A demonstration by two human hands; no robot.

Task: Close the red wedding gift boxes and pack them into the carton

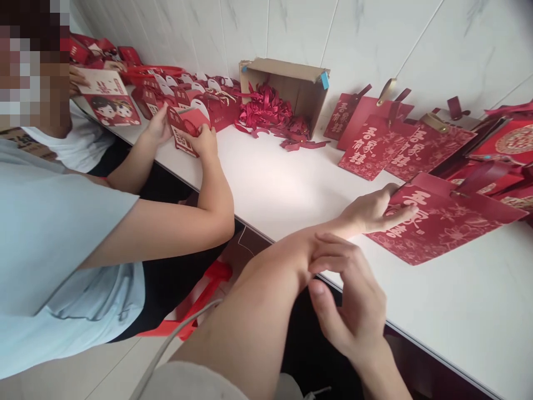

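Observation:
A red gift bag (449, 222) with pale characters and flower prints leans on the white table at the right. My left hand (377, 210) is at its left edge, with fingers over the printed front. Nearer to me, my right hand (356, 289) is empty, its thumb apart from its curved fingers. Those fingertips touch or nearly touch my left forearm. Behind the bag stand more red bags (362, 147) with ribbon or strap handles.
A cardboard box (287, 69) lies on its side by the wall, dark red ribbons (266, 108) spilling out. At the left, a person in light blue holds a small red box (185, 133); another holds a red and cream packet (110, 100). The table edge (433, 355) runs diagonally below.

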